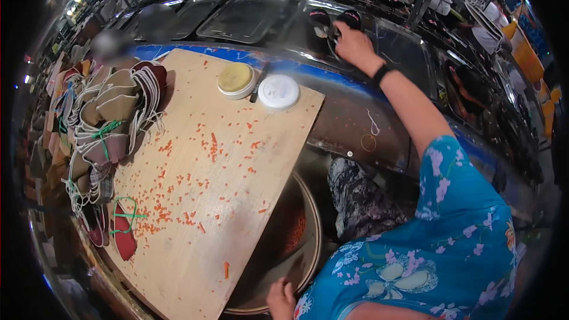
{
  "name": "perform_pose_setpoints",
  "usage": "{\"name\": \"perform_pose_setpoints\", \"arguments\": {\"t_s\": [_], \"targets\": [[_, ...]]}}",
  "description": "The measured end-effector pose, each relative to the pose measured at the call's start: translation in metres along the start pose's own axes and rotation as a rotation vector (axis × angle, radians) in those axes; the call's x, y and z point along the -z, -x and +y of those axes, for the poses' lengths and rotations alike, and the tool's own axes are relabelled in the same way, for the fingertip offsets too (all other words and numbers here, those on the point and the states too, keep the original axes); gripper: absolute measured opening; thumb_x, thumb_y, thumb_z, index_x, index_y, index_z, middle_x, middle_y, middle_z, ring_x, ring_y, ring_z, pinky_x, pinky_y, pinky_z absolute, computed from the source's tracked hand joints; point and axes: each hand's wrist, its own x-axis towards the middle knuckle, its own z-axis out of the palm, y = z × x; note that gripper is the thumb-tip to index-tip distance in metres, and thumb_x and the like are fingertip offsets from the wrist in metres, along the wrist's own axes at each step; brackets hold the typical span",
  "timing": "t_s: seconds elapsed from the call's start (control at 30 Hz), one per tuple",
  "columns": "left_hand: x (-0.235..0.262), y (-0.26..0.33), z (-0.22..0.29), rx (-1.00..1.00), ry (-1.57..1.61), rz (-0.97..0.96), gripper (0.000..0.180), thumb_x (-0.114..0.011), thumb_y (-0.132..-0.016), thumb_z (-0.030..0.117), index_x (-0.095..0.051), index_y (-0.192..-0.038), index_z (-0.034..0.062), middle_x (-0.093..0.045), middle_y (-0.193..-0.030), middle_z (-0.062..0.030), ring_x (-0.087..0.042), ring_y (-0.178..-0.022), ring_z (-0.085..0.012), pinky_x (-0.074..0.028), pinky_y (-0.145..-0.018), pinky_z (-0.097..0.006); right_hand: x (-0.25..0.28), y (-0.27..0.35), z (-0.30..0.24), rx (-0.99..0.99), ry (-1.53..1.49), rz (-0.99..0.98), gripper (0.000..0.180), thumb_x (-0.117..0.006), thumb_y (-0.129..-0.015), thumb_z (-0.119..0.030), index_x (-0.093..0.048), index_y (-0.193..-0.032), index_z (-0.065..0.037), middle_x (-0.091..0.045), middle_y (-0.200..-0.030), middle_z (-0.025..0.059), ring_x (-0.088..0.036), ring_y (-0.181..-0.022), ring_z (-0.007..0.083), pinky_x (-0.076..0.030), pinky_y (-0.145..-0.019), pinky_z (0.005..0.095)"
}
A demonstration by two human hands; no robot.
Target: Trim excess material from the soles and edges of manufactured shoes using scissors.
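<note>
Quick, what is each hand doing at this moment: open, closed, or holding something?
Left hand: fingers curled at the rim of the round basin; whether it grips cannot be told.
Right hand: stretched far forward, closed on a small dark object, too unclear to identify.

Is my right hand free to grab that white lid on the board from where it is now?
Probably yes. The right hand is stretched past the board's far edge, and the white lid lies uncovered near that edge, beside the yellow-filled tin, with nothing between them.
</note>
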Motion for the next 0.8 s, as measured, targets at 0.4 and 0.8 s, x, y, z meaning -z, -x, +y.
{"name": "perform_pose_setpoints", "arguments": {"t_s": [0.4,0.8], "targets": [[-0.024,-0.013,-0.017,0.094,-0.448,0.327,0.019,-0.06,-0.078,0.023,-0.061,-0.091,0.01,-0.059,-0.073,-0.008,-0.059,-0.066,-0.0255,-0.047,-0.06,-0.035,-0.122,-0.11,0.1,0.526,-0.195,-0.241,0.066,-0.055,-0.071,-0.001,-0.039,-0.133,-0.021,-0.057,-0.112,0.0219,-0.054,-0.106,0.037,-0.044,-0.086,0.04],[-0.035,0.004,-0.008,0.047,-0.339,0.547,0.018,-0.056,-0.081,0.023,-0.063,-0.089,0.0084,-0.062,-0.077,-0.0094,-0.061,-0.07,-0.0282,-0.05,-0.063,-0.038,-0.074,-0.174,0.108,0.498,-0.618,0.142,0.052,-0.058,-0.085,-0.015,-0.038,-0.132,-0.007,-0.048,-0.127,0.0143,-0.047,-0.116,0.0247,-0.037,-0.096,0.0318]]}}
